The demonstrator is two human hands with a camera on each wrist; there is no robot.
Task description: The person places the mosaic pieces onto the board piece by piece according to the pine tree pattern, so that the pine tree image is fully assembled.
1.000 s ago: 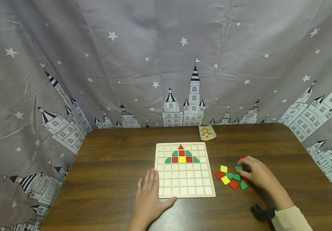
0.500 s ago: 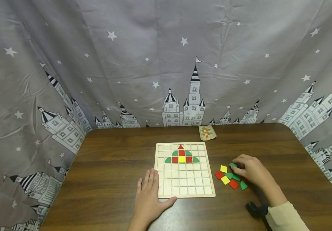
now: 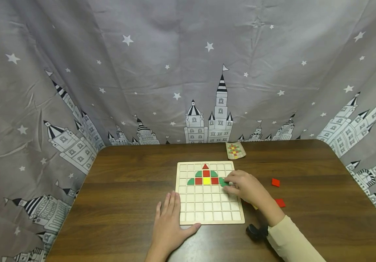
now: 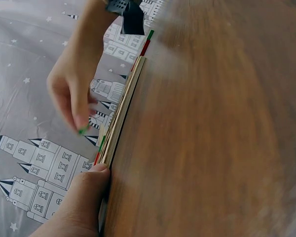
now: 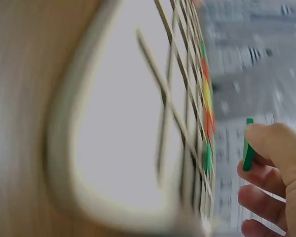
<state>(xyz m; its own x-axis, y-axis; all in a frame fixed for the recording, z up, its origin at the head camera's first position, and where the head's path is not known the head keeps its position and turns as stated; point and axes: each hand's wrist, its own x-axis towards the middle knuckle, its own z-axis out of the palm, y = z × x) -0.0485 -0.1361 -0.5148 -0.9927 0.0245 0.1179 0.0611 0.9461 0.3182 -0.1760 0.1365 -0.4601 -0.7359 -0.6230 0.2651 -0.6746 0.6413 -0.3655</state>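
A pale wooden grid board (image 3: 204, 209) lies on the table, with red, green and yellow tiles set in its upper rows. Between thumb and fingertips my right hand (image 3: 247, 187) pinches a green quarter-round tile (image 5: 248, 148), held over the board's right side near the third row. In the right wrist view the tile stands on edge, off the board's surface. My left hand (image 3: 168, 225) lies flat at the board's lower left, straight fingers along its left edge and thumb on the front corner. The left wrist view shows that thumb (image 4: 89, 185) against the board's edge.
A small pattern card (image 3: 235, 150) with a similar coloured design lies behind the board. Red tiles (image 3: 275, 182) lie on the table (image 3: 126, 182) to the right; my right forearm hides most of the loose pile. A grey curtain (image 3: 175, 43) hangs behind the table.
My right hand has lifted a green quarter-round tile from the loose pile and carried it left over the board. The left hand has stayed in place.
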